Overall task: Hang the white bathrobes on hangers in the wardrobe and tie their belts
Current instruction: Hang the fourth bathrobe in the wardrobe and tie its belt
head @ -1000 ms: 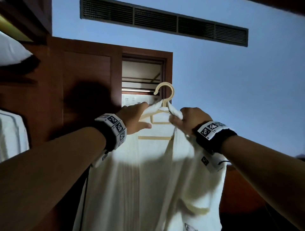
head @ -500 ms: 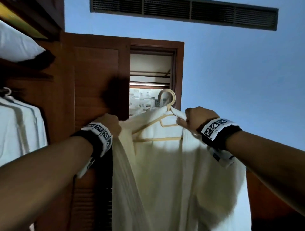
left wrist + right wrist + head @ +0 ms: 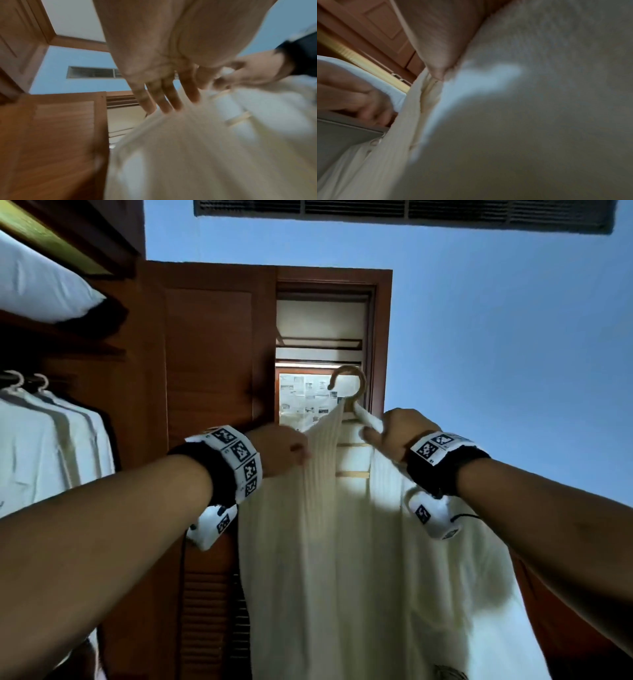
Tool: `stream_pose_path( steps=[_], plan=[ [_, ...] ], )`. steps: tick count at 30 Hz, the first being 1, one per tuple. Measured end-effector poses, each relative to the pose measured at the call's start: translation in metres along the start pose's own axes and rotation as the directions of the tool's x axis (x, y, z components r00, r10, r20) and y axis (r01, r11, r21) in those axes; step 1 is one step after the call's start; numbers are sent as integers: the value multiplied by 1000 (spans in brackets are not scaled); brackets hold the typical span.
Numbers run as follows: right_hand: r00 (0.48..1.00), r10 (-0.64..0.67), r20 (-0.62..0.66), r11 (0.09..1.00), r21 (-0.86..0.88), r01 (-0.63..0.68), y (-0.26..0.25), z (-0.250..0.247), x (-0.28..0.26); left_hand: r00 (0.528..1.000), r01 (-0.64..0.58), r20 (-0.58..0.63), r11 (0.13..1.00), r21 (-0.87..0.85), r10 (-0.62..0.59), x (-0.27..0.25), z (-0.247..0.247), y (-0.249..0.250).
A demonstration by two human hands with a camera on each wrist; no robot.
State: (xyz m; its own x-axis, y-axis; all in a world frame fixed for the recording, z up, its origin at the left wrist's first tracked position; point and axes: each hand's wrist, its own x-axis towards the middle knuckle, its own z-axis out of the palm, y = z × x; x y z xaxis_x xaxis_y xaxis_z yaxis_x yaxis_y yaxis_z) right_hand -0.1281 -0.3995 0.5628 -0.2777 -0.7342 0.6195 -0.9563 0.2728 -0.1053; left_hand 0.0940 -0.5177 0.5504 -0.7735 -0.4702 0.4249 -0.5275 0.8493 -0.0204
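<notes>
In front of the open wardrobe (image 3: 205, 344), a white bathrobe (image 3: 342, 559) was held aloft on a wooden hanger (image 3: 354, 386), its hook free in the air and not yet on any rail; the right hand (image 3: 399, 433) was curled round the collar and the hanger's right shoulder, bearing the load; the left hand (image 3: 282, 450) lay against the left lapel with its fingers (image 3: 169, 100) nearly straight in the wrist view, which was blurred, so whether the thumb pinched the cloth could not be told.

Risks, as judged: the weight appeared to hang from one hand alone, so a slackened grip would likely tip the hanger and let the robe slide off the left arm of it; the left lapel was bunched toward the neck, and if it was not spread over the hanger's end the garment would likely hang crooked or drop; the raised hook could catch the door frame (image 3: 380, 337) behind it; no belt was seen, and a loose one might trail or slip free.

Materials: the robe was a soft, ribbed, cream-white cloth, limp and heavy in its folds; the hanger was pale, smooth wood with a rounded hook and flat crossbars; the wardrobe was reddish-brown wood with a slatted lower panel; two more robes (image 3: 51, 446) hung inside at the left, beneath a white pillow (image 3: 37, 285) on the shelf.
</notes>
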Motion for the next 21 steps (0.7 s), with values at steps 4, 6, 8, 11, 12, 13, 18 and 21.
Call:
stream_pose_path(
  steps=[4, 6, 8, 11, 12, 13, 18, 21],
  plan=[
    [998, -42, -40, 999, 21, 43, -1, 0, -4, 953, 135, -275, 991, 23, -124, -1, -1, -34],
    [997, -48, -63, 995, 81, 53, -3, -1, -6, 974, 114, -201, 993, 24, -107, -8, 2, -34],
    [995, -68, -76, 990, 120, 77, -10, 0, -6, 972, 80, -222, 997, 19, -74, -10, 4, -33],
    [989, -149, 1, 977, 152, 147, -29, 8, -4, 962, 91, -261, 996, 19, -83, -19, -3, -53],
    [982, -185, 42, 971, 162, 176, -36, 13, -2, 952, 94, -295, 995, 24, -83, -24, -5, -66],
    [971, -223, 88, 962, 178, 205, -45, 17, 0, 943, 106, -323, 993, 48, -85, -33, -8, -79],
    [908, -311, 282, 938, 248, 244, -93, 55, 0, 946, 241, -254, 961, 138, -201, -83, -22, -143],
    [901, -384, 202, 915, 214, 342, -142, 83, 12, 931, 325, -196, 943, 70, -307, -117, -27, -192]
  ],
)
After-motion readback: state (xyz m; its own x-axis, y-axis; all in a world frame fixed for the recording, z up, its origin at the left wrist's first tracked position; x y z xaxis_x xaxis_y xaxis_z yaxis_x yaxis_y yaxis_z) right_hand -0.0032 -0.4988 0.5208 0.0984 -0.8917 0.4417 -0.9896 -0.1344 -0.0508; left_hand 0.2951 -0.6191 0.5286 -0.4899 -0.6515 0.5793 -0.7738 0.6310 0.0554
